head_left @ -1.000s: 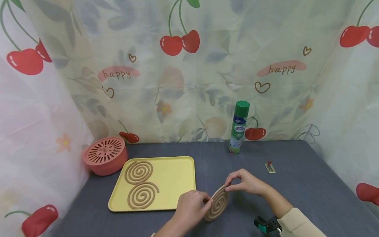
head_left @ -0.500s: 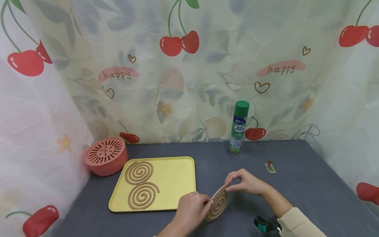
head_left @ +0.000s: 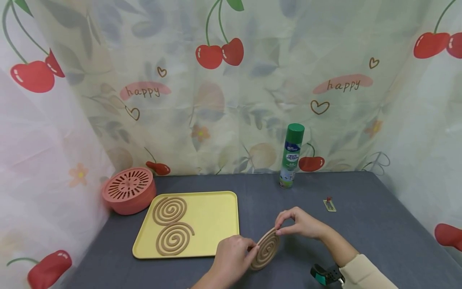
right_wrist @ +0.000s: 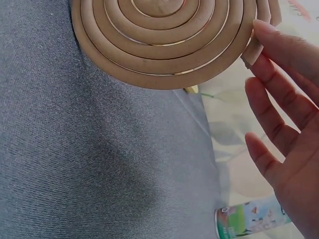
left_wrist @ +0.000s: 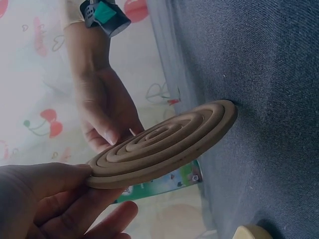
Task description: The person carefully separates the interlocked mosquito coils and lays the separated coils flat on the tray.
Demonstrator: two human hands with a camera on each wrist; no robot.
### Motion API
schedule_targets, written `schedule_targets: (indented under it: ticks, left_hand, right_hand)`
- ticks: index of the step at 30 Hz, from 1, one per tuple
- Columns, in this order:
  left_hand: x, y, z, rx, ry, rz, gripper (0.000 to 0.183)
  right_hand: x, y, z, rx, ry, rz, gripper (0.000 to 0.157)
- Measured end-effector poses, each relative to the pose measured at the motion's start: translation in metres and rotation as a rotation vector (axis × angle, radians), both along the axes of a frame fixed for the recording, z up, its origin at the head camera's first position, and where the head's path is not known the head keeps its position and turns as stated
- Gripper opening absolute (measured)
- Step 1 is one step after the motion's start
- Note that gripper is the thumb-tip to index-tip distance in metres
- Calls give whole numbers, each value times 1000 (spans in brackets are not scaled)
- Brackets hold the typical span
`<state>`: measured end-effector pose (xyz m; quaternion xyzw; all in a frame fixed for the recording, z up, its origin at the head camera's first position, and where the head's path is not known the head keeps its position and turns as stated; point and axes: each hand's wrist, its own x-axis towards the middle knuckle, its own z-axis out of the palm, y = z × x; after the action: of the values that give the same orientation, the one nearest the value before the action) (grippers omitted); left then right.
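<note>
A brown mosquito coil (head_left: 265, 249) stands tilted on its edge at the front of the table, its lower rim right at the cloth. My left hand (head_left: 234, 257) pinches its left edge between thumb and fingers. At the coil's upper right edge, my right hand (head_left: 301, 223) pinches the rim with thumb and forefinger. In the right wrist view, the outer end of the coil (right_wrist: 162, 64) sits between that thumb and forefinger, the other fingers spread apart. The left wrist view shows the coil (left_wrist: 164, 144) nearly edge-on, with the left thumb on its near rim.
Two more mosquito coils (head_left: 169, 210) lie on a yellow tray (head_left: 216, 216) to the left. Behind the tray's left corner is a pink slotted round box (head_left: 129, 190). A green spray can (head_left: 291, 155) stands at the back, and a small metal stand (head_left: 329, 204) lies at right.
</note>
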<state>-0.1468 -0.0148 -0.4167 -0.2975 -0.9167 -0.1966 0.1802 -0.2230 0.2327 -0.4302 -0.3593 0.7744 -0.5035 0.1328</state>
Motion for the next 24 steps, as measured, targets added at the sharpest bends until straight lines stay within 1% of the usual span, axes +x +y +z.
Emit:
schedule_targets:
  ticks: [2, 5, 15, 19, 24]
  left_hand:
    - [0, 0, 0, 2, -2, 0, 11]
    - [1, 0, 0, 6, -10, 1, 12]
    - [1, -2, -1, 34, -8, 6, 13]
    - [1, -2, -2, 31, -9, 3, 14]
    - [2, -3, -1, 29, 6, 21, 14]
  right_hand:
    - [2, 0, 1, 5, -14, -13, 13]
    - [4, -1, 3, 1, -8, -16, 15]
    - [4, 2, -1, -14, -8, -9, 13]
    - [6, 3, -2, -16, 0, -28, 12]
    - [8, 3, -4, -37, 38, -35, 11]
